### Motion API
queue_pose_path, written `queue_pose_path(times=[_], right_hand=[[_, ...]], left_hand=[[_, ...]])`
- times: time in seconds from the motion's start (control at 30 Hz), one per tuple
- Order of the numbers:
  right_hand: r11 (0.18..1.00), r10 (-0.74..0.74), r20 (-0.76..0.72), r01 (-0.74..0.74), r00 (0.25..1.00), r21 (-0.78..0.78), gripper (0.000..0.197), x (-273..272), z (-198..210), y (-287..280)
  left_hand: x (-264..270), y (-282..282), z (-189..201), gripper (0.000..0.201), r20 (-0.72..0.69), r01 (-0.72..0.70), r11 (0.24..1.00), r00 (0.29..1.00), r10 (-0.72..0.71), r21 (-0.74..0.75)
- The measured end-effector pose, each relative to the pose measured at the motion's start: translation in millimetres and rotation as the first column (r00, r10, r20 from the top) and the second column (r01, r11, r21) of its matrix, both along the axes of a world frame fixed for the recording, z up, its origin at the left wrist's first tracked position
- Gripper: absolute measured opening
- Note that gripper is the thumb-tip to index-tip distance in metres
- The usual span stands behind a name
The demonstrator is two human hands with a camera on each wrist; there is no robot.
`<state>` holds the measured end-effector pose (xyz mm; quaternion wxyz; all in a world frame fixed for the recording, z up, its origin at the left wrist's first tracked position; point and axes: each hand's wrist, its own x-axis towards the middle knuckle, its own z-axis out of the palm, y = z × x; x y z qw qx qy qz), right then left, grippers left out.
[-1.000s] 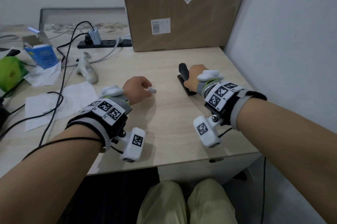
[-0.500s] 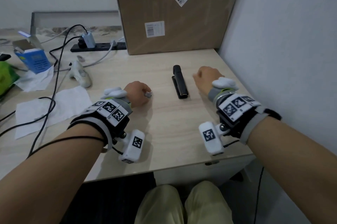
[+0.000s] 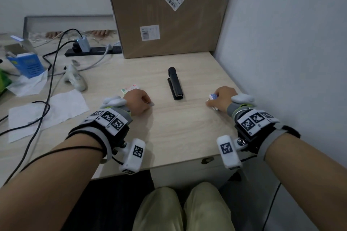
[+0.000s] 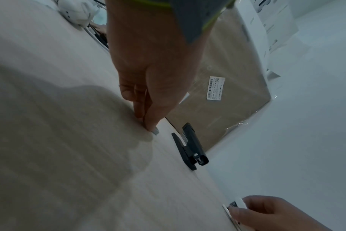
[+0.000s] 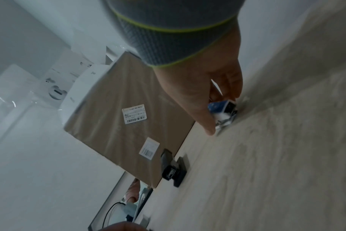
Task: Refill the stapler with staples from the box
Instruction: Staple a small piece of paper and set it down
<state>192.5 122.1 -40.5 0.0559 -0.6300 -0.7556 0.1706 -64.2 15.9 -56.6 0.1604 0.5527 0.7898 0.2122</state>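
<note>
A black stapler (image 3: 175,84) lies closed on the wooden table (image 3: 178,133), lengthwise between my hands, touched by neither. My left hand (image 3: 148,102) rests to its left and pinches a short grey strip of staples (image 3: 152,104), whose end pokes out past the fingertips (image 4: 151,125) in the left wrist view. To the stapler's right, my right hand (image 3: 214,101) curls round a small blue and white staple box (image 3: 213,97) on the tabletop. The right wrist view shows the staple box (image 5: 222,107) between thumb and fingers, its end open.
A large cardboard box (image 3: 169,14) stands against the back, and a wall (image 3: 281,61) closes the right side. On the left lie a small packet (image 3: 131,88), a white controller (image 3: 75,78), cables (image 3: 50,73), a power strip (image 3: 93,50), tissues (image 3: 48,112) and a blue carton (image 3: 28,65).
My right hand let go of the stapler, moved right and toward me, and took hold of the staple box. The stapler stays flat on the table. My left hand keeps its staple strip.
</note>
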Motion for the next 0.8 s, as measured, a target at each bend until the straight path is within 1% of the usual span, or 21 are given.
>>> queue_pose_path(times=[0.1,0.17,0.27,0.43,0.47,0.53,0.57,0.63,0.67,0.73,0.8], right_hand=[[0.996,0.093,0.005,-0.093,0.996,-0.002,0.024,-3.2,3.4,-10.1],[0.986,0.164,-0.028,-0.164,0.986,0.021,0.024,-4.9,5.7,-18.3],[0.965,0.263,-0.080,-0.260,0.962,0.048,0.016,-9.7,11.4,-35.1],[0.912,0.411,-0.075,-0.409,0.909,0.035,0.026,-33.8,20.2,-64.6],[0.900,0.437,-0.062,-0.435,0.897,0.039,0.026,-39.2,22.0,-70.9],[0.874,0.485,-0.048,-0.484,0.873,0.038,0.020,-49.8,24.5,-81.5],[0.866,0.500,-0.043,-0.499,0.865,0.036,0.021,-54.5,24.6,-84.6],[0.858,0.513,-0.023,-0.512,0.858,0.033,0.029,-64.4,23.1,-90.9],[0.857,0.515,-0.012,-0.514,0.857,0.035,0.030,-68.6,21.7,-92.4],[0.852,0.523,0.003,-0.523,0.852,0.033,0.030,-74.5,19.1,-93.3],[0.841,0.541,0.021,-0.541,0.841,0.017,0.032,-79.3,17.9,-95.2]], left_hand=[[8.9,-7.4,-0.1,0.022,0.016,0.022,1.000,1.000,-0.022,0.006],[13.0,-12.8,0.7,0.022,0.040,0.053,0.999,0.998,-0.053,0.002],[18.4,-23.0,2.5,0.018,0.054,0.079,0.997,0.995,-0.078,-0.013],[25.2,-37.1,4.0,0.015,0.060,0.079,0.997,0.995,-0.078,-0.011],[26.1,-40.3,4.4,0.015,0.065,0.076,0.997,0.995,-0.076,-0.010],[28.1,-45.7,3.8,0.018,0.072,0.069,0.998,0.995,-0.068,-0.005],[29.2,-47.0,2.6,0.019,0.076,0.054,0.999,0.996,-0.054,0.004],[29.8,-52.0,1.5,0.023,0.096,-0.002,0.999,0.995,-0.001,0.032],[29.3,-53.5,1.4,0.026,0.110,-0.012,0.999,0.994,0.007,0.044],[29.4,-54.4,1.6,0.029,0.143,0.008,0.998,0.990,-0.017,0.061],[32.7,-57.0,2.3,0.028,0.173,0.022,0.996,0.984,-0.036,0.082]])
